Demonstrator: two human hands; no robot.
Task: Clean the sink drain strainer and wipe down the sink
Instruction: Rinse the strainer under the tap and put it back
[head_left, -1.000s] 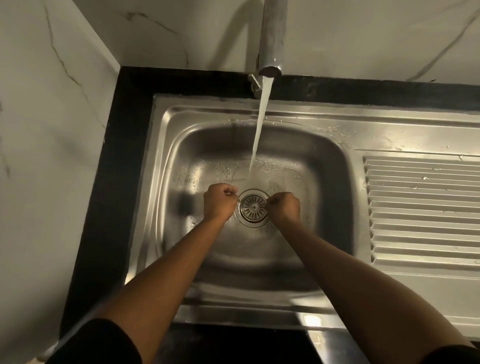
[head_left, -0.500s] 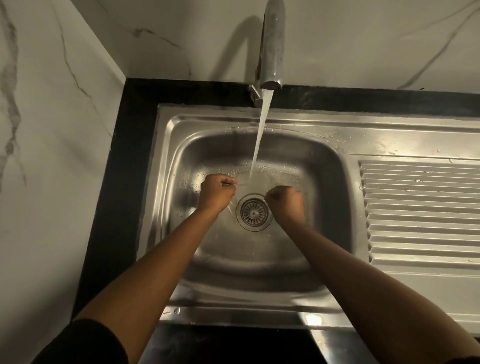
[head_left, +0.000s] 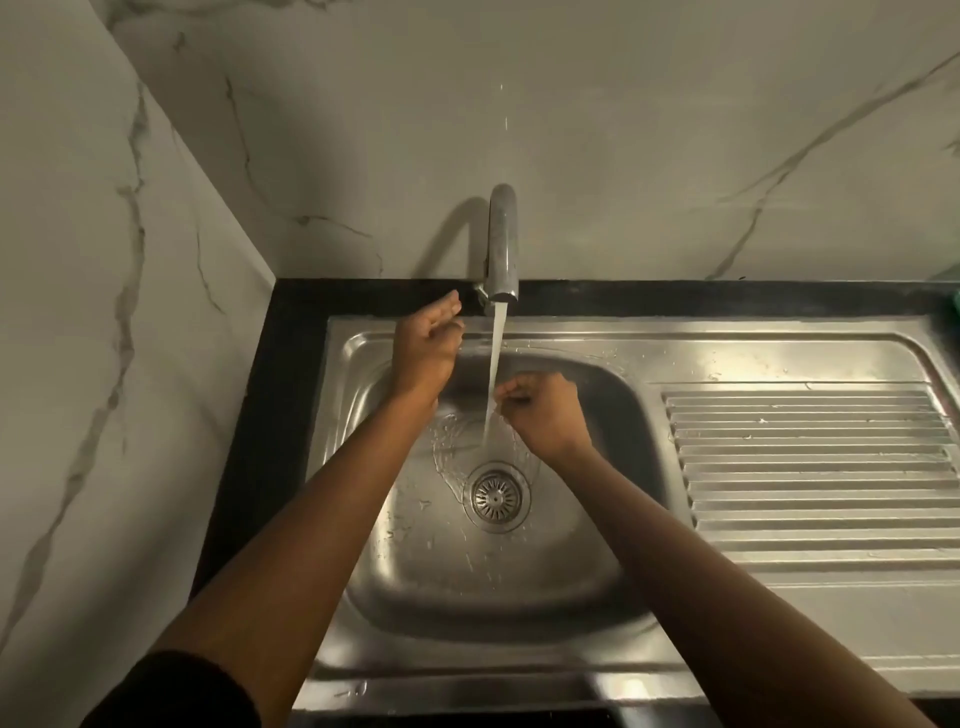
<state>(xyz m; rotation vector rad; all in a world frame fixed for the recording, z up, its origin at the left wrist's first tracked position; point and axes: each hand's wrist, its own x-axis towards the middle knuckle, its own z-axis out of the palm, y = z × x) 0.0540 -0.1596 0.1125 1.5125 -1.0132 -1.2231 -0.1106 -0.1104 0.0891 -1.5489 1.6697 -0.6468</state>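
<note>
Steel round slotted strainer seated mid-basin in stainless sink, toward near edge from both hands: right hand closer, curled, contents untellable; left hand slack-fingered by back rim.

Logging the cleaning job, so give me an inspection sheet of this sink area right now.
Surface: steel sink wet; droplets on the drainboard.
Job's things: strainer seated in the drain; tap running.
Clutter: green item at the far right edge, unclear.
Hands: left hand open by the tap base; right hand curled beside the stream.
Cables: nothing seen.
Surroundings: black counter, marble walls.
</note>
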